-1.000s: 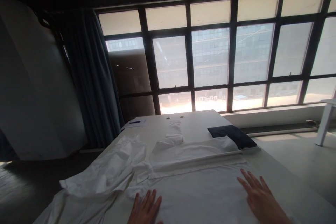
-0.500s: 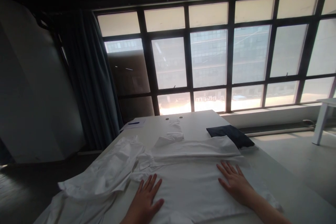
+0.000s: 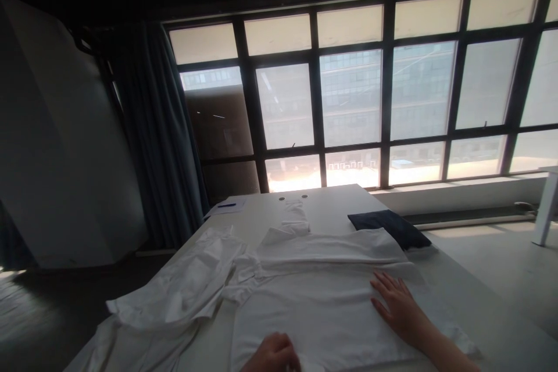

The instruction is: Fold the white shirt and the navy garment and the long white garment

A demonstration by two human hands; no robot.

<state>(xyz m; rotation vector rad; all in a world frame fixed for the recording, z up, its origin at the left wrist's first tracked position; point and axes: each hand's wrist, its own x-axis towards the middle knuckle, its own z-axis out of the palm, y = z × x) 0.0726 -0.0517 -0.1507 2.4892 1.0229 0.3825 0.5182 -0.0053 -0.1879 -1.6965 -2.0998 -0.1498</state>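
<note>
The left hand [image 3: 274,354] is now curling, no longer lying spread, over the smooth white cloth garment [image 3: 318,314] on the white tabletop [image 3: 335,203]; whether it's gripping cannot be told. Only the open right hand [image 3: 396,305] is still pressing flat.

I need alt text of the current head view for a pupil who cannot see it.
A person's open right hand rests on white cloth spread on a white table, while the curled left hand is at the cloth's near side. Crumpled white fabric lies at left, folded dark cloth beyond at right. Black-framed windows stand behind.
</note>
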